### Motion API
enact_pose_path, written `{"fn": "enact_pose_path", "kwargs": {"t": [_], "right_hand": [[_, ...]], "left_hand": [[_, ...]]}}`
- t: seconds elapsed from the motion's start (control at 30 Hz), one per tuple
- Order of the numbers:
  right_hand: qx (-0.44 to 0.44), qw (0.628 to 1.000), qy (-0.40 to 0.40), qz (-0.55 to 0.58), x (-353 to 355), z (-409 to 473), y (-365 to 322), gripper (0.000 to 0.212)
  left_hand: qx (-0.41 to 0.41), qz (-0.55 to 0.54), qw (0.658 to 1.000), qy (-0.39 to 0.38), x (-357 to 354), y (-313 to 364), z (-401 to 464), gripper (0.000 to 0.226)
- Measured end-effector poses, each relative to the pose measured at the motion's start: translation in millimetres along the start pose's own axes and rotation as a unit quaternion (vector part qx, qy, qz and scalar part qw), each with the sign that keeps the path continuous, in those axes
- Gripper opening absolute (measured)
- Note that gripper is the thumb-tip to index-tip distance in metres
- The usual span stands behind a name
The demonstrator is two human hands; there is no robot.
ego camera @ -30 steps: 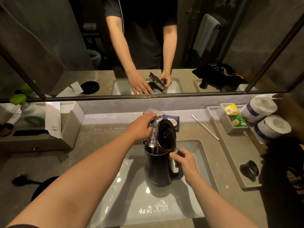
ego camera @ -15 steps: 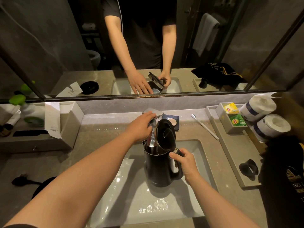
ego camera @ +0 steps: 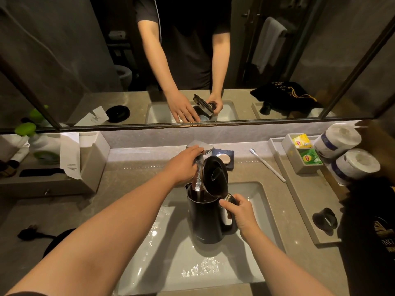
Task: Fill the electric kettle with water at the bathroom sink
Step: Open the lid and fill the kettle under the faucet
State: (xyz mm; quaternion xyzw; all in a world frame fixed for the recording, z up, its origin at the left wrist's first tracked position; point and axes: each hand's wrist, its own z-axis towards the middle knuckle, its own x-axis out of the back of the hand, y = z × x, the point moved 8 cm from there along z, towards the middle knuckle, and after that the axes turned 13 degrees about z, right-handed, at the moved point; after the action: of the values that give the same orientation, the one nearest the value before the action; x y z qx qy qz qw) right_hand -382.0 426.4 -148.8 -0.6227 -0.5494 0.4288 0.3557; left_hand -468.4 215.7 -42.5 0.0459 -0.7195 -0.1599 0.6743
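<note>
A black electric kettle stands upright in the white sink with its round lid flipped up. My right hand is wrapped around the kettle's handle. My left hand rests on the flat chrome faucet at the back of the sink. A stream of water runs from the faucet down into the kettle's mouth. How high the water stands inside is hidden.
The kettle's round base and its plug lie on the counter to the left. A toothbrush, soap dish, tea-bag box, toilet rolls and tray are to the right. A mirror is behind.
Nothing has moved much; both hands and the kettle hold their places while water keeps running into it.
</note>
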Motion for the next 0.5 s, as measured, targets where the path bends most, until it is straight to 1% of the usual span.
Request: {"fn": "enact_pose_path", "kwargs": {"t": [0.2,0.37,0.5], "right_hand": [[-0.005,1.0,0.001,-0.007,-1.9,-2.1,0.2,0.029],[-0.005,1.0,0.001,-0.011,-4.4,-3.9,-1.2,0.028],[0.001,1.0,0.002,-0.007,-4.7,-5.4,-2.7,0.027]], "left_hand": [[0.006,-0.004,1.0,-0.006,-1.3,-1.9,0.2,0.051],[-0.002,-0.004,1.0,0.001,-0.1,-0.7,0.5,0.048],[0.002,-0.006,1.0,-0.002,-1.2,-1.9,0.8,0.052]]}}
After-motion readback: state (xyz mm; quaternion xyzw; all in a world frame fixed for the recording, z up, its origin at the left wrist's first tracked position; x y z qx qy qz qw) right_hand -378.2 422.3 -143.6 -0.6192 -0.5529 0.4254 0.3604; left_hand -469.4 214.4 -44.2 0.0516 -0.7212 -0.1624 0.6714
